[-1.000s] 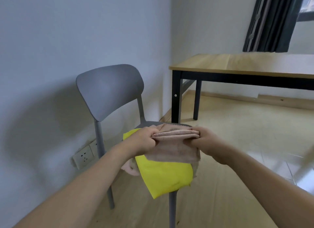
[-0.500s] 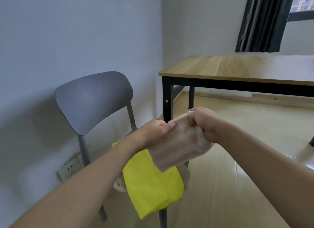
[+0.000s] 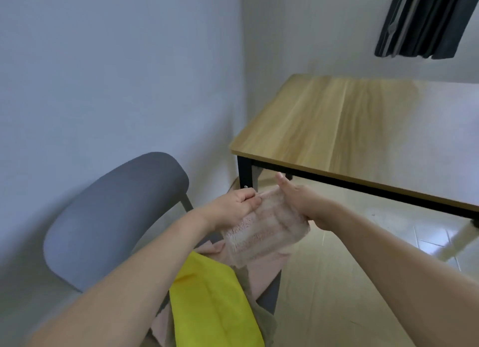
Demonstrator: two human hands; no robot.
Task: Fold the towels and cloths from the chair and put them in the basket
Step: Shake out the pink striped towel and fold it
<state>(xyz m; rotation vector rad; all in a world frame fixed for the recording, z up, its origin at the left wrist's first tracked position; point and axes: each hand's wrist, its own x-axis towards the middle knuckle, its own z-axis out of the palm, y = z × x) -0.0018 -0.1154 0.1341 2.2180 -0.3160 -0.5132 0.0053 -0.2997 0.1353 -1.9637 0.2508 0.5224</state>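
Note:
A folded pink towel (image 3: 261, 232) hangs in the air above the grey chair (image 3: 116, 212). My left hand (image 3: 233, 206) pinches its upper left edge between thumb and fingers. My right hand (image 3: 300, 204) lies along the towel's right side with the fingers fairly straight and the thumb raised. On the chair seat lie a yellow cloth (image 3: 212, 302), a pink cloth (image 3: 267, 269) and an olive cloth (image 3: 264, 320), partly hidden by my left forearm. No basket is in view.
A wooden table (image 3: 350, 124) with black legs stands to the right, close to the chair. Grey walls meet in the corner behind. A dark curtain (image 3: 425, 20) hangs at the top right. Light wood floor (image 3: 337, 308) lies below.
The view has tilted downward and moved closer to the chair and table. The towel stays between both hands, and my right hand has loosened from a closed grip to straighter fingers along its side.

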